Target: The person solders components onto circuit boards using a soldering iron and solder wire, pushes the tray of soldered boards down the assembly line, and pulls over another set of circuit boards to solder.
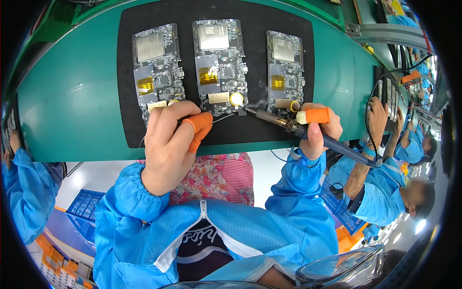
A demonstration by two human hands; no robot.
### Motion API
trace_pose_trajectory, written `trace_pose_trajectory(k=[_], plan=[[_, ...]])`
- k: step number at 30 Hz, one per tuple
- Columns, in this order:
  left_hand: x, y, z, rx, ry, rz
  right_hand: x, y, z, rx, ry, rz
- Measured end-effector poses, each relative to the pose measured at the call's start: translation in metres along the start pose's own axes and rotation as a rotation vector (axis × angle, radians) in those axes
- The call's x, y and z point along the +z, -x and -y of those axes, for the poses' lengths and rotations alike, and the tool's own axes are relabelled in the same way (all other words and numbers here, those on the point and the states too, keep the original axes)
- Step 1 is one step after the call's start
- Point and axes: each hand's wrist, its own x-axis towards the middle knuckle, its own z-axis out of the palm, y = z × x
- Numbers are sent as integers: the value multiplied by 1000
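Three circuit boards lie on a black mat: a left board, a middle board and a right board. My right hand, an orange cover on one finger, grips a soldering iron. Its tip points left, at the lower right corner of the middle board, below a round yellow-rimmed part; faint smoke hangs there. My left hand, with orange finger covers, pinches a thin solder wire reaching toward the same corner. This hand partly hides the left board's lower end.
The mat lies on a green table. The iron's black cable loops up at the right. Co-workers in blue sit on both sides, one person's hand near boards at the right. A blue crate stands below, left.
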Motion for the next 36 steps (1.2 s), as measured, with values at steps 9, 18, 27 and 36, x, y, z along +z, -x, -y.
trace_pose_trajectory(k=[9, 18, 27, 36], plan=[[15, 1, 3, 41, 63, -4, 5, -3, 3, -2, -1, 36], [20, -2, 5, 54, 33, -29, 12, -12, -1, -161, -28, 114], [21, -12, -1, 103, 34, 10, 12, -13, 1, -138, -24, 124], [11, -24, -9, 185, -154, 61, 12, -13, 1, -139, -26, 121]])
